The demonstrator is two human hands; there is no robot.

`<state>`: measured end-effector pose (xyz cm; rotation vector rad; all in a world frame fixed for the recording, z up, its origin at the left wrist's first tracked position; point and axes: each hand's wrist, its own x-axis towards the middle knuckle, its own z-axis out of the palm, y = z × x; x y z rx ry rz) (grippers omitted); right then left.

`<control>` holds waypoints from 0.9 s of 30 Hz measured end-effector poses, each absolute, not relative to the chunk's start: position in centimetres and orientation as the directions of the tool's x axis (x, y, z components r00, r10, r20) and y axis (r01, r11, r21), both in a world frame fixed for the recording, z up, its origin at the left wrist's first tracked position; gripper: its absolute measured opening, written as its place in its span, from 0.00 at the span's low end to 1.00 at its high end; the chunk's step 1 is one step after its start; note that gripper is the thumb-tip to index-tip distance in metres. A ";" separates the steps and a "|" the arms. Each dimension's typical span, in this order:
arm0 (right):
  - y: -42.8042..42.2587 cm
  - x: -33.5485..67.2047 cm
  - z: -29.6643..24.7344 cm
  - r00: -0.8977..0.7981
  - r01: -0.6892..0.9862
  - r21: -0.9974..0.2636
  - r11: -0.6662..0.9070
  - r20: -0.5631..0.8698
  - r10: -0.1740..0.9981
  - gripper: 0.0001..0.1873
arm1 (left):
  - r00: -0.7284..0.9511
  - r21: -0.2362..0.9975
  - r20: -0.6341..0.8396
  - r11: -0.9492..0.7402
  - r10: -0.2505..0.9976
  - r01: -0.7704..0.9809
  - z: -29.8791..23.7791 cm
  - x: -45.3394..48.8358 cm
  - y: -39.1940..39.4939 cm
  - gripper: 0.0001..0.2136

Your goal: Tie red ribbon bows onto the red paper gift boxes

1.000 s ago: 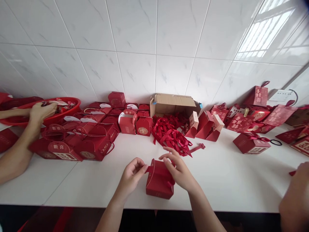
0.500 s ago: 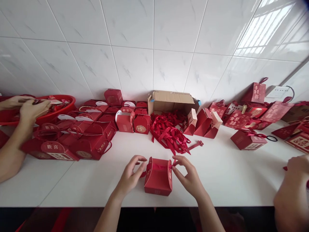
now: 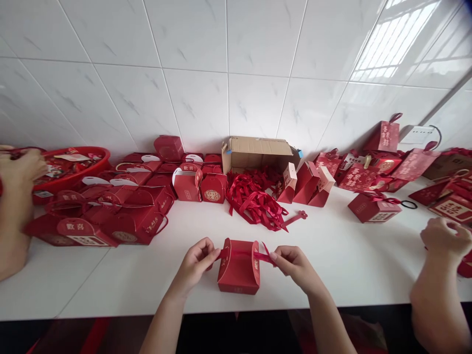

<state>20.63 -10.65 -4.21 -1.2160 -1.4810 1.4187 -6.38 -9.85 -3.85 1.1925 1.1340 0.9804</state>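
A small red gift box (image 3: 239,275) stands at the front of the white table, its top gap facing up between two curved side flaps. A red ribbon (image 3: 241,253) runs across it and passes through both flaps. My left hand (image 3: 201,260) pinches the ribbon just left of the box. On the other side my right hand (image 3: 291,260) pinches the ribbon's right end, with a loose tip sticking up beside the fingers. Both hands are off the box itself.
Behind lies a heap of red ribbons (image 3: 256,201) spilling from a cardboard box (image 3: 258,146). Folded red boxes (image 3: 127,216) crowd the left, near a red basin (image 3: 105,160). More boxes (image 3: 374,209) stand right. Co-workers' arms (image 3: 14,216) reach in at both sides.
My left hand has taken hold of the ribbon at the left flap. My right hand has drawn its end outward, so the ribbon now stretches sideways out of both flaps.
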 end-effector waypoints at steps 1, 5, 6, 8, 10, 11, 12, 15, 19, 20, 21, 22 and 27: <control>-10.6 20.6 -4.1 -0.288 0.106 -0.991 -0.084 -0.111 0.951 0.25 | 0.159 0.992 -0.122 0.125 0.980 -0.009 -3.7 -6.6 -9.8 0.16; -10.3 20.1 -3.9 -0.311 0.048 -0.991 -0.128 -0.136 0.941 0.27 | 0.092 0.994 -0.104 0.107 0.990 -0.021 -3.3 -7.5 -9.5 0.14; -10.2 19.9 -3.9 -0.302 0.063 -0.990 -0.130 -0.143 0.943 0.27 | 0.090 0.994 -0.109 0.110 0.990 -0.004 -3.3 -7.7 -9.5 0.14; -10.1 19.5 -4.2 -0.271 0.111 -0.985 -0.130 -0.156 0.950 0.27 | 0.088 0.992 -0.124 0.120 0.988 0.044 -3.6 -7.9 -9.4 0.14; -10.0 19.2 -4.5 -0.235 0.149 -0.981 -0.125 -0.158 0.959 0.27 | 0.073 0.986 -0.143 0.135 0.987 0.098 -4.0 -8.1 -9.4 0.14; -9.9 19.0 -4.8 -0.219 0.164 -0.980 -0.113 -0.148 0.964 0.27 | 0.064 0.982 -0.150 0.142 0.987 0.122 -4.3 -8.1 -9.4 0.14; -9.9 18.9 -5.0 -0.206 0.180 -0.979 -0.094 -0.131 0.970 0.27 | 0.053 0.979 -0.158 0.149 0.986 0.143 -4.6 -8.1 -9.4 0.15; -9.9 18.6 -5.9 -0.176 0.249 -0.968 -0.025 -0.071 0.982 0.26 | 0.024 0.972 -0.170 0.164 0.985 0.171 -5.2 -8.1 -9.6 0.16; -9.8 18.5 -6.5 -0.138 0.309 -0.950 0.039 -0.004 0.990 0.26 | -0.032 0.976 -0.148 0.151 0.988 0.154 -4.8 -8.3 -9.8 0.16; -9.8 18.5 -6.4 -0.126 0.309 -0.950 0.050 0.011 0.992 0.25 | -0.048 0.979 -0.131 0.137 0.990 0.152 -4.5 -8.4 -9.8 0.16; -9.8 18.5 -6.3 -0.116 0.308 -0.950 0.059 0.024 0.993 0.25 | -0.062 0.981 -0.111 0.119 0.992 0.155 -4.2 -8.4 -9.9 0.16; -9.7 18.5 -6.2 -0.106 0.307 -0.950 0.063 0.032 0.994 0.24 | -0.075 0.982 -0.088 0.099 0.993 0.162 -3.9 -8.5 -9.9 0.16; -9.3 18.6 -5.5 -0.087 0.303 -0.949 0.086 0.062 0.994 0.24 | -0.123 0.981 0.002 0.022 0.992 0.191 -3.0 -8.6 -9.9 0.15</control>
